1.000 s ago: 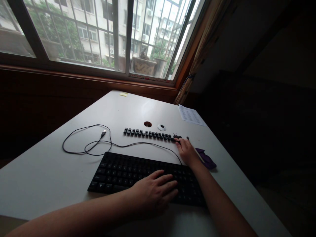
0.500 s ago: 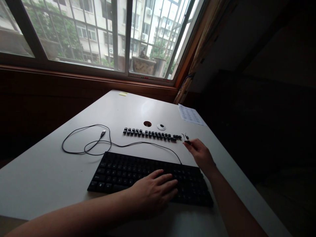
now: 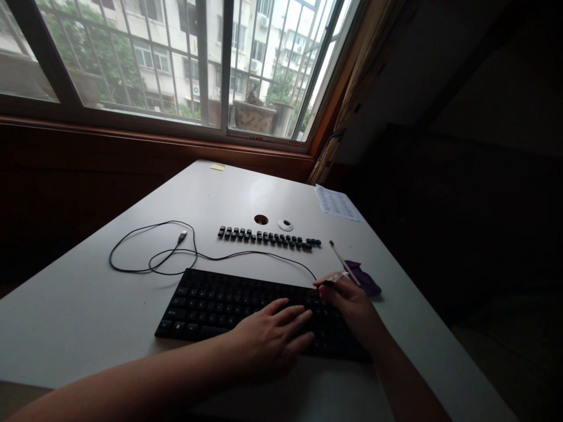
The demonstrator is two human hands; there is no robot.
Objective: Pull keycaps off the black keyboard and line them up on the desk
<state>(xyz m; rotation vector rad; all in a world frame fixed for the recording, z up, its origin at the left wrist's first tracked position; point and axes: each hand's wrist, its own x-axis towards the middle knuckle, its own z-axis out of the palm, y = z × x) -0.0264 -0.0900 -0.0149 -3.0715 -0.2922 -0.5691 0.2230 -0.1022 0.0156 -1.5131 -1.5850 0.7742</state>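
Note:
A black keyboard point(image 3: 206, 305) lies on the white table. My left hand point(image 3: 275, 334) rests palm down across its middle, fingers spread and holding nothing. Over the keyboard's upper right part, my right hand point(image 3: 349, 302) is closed on a small dark tool with thin pale wires, which looks like a keycap puller point(image 3: 328, 281). My fingers hide part of it, and I cannot tell if a key is caught in it. Beyond the keyboard, loose black keycaps point(image 3: 266, 236) stand in two rows.
A thin brush point(image 3: 343, 261) lies beside my right hand, next to a purple cloth point(image 3: 367, 280). The keyboard's cable point(image 3: 152, 271) loops at left. Behind the keycaps are a round table hole point(image 3: 261, 220) and a white ring point(image 3: 286, 225). Printed paper point(image 3: 338, 203) lies at the far right.
My right hand has come back from beside the keycap rows to the keyboard's upper right, turning the puller leftward. The brush and purple cloth now show. My left hand stays in place.

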